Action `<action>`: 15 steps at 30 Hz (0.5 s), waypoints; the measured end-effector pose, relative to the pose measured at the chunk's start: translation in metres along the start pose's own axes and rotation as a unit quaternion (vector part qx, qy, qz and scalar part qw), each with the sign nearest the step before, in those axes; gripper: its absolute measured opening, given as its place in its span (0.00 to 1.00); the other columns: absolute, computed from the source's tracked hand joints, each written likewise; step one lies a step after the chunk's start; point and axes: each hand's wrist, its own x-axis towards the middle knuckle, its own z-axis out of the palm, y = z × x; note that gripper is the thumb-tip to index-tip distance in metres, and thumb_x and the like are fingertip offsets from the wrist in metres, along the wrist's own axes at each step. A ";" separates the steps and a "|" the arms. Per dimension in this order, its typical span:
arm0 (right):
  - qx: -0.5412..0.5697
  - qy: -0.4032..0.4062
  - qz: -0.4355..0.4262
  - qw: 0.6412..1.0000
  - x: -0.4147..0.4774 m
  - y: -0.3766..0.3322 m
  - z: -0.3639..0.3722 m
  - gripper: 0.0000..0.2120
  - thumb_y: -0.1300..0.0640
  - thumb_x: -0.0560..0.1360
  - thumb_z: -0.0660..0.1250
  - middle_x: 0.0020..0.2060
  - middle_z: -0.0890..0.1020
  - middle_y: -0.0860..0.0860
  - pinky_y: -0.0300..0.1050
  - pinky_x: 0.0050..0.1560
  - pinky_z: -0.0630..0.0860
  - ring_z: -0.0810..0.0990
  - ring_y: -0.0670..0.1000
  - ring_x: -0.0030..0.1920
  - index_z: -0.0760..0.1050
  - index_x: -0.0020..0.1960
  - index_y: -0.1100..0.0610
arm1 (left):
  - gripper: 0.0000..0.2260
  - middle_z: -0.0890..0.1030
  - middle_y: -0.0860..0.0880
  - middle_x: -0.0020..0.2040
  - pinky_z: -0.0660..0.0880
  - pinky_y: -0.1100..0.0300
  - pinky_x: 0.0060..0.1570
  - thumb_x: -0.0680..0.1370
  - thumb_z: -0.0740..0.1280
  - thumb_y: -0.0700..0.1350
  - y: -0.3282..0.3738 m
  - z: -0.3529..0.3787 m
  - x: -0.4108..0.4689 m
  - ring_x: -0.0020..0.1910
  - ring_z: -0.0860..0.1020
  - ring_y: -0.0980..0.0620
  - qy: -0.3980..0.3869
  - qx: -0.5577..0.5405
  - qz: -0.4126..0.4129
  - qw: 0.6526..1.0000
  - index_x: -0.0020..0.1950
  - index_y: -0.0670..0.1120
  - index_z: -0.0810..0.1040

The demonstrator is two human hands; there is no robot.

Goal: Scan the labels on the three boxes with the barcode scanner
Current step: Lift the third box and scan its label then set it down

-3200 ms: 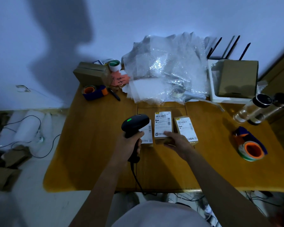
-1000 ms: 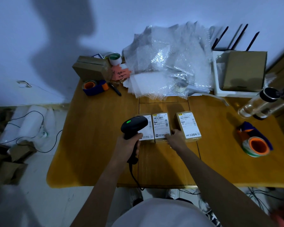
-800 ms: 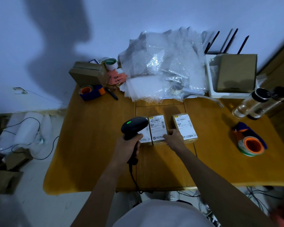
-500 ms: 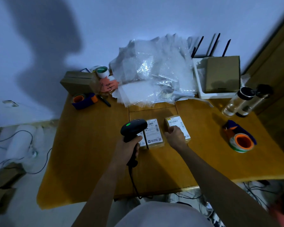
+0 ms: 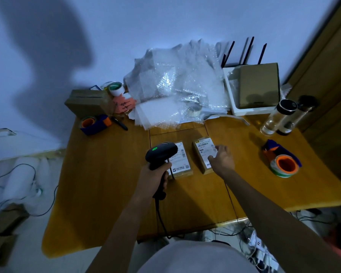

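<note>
The black barcode scanner (image 5: 161, 154), its green light on, is gripped by the handle in my left hand (image 5: 155, 175), and its cable hangs down over the table's front edge. The scanner's head is over the left end of the row of boxes and hides the left box. Just to its right the middle box (image 5: 182, 162) lies flat, white label up. A gap separates it from the right box (image 5: 202, 152). My right hand (image 5: 221, 159) lies on top of the right box, fingers spread over its label and right edge.
Bubble wrap (image 5: 177, 89) is piled at the back of the wooden table (image 5: 106, 184). Tape dispensers sit at back left (image 5: 94, 123) and right (image 5: 283, 164). Two bottles (image 5: 279, 117), a cardboard box in a white tray (image 5: 258, 85) and another carton (image 5: 87, 103) line the back.
My right hand has moved from the near end of the right box onto its top. The gap between that box and the middle box has widened. The view has swung left.
</note>
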 end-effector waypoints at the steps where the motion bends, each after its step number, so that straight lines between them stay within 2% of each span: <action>1: -0.011 0.001 0.006 1.000 0.000 0.003 0.000 0.27 0.55 0.77 0.71 0.70 0.72 0.60 0.56 0.66 0.75 0.71 0.61 0.70 0.67 0.73 0.61 | 0.09 0.75 0.47 0.28 0.72 0.56 0.30 0.78 0.72 0.44 0.000 0.000 0.000 0.23 0.71 0.51 0.000 0.001 -0.001 1.000 0.41 0.43 0.76; 9: -0.042 -0.060 0.057 0.996 0.003 0.021 0.009 0.40 0.45 0.76 0.73 0.76 0.66 0.61 0.57 0.72 0.68 0.65 0.63 0.75 0.59 0.79 0.62 | 0.09 0.75 0.48 0.28 0.71 0.57 0.30 0.78 0.72 0.44 0.000 0.000 0.000 0.23 0.72 0.51 0.013 0.003 -0.019 1.000 0.40 0.44 0.77; 15: -0.026 -0.077 0.064 0.995 0.006 0.023 0.014 0.43 0.45 0.75 0.74 0.76 0.65 0.61 0.59 0.73 0.68 0.64 0.63 0.76 0.57 0.80 0.62 | 0.08 0.75 0.47 0.28 0.71 0.57 0.29 0.78 0.72 0.43 0.001 0.002 0.002 0.23 0.71 0.51 0.013 -0.002 -0.015 1.000 0.41 0.43 0.77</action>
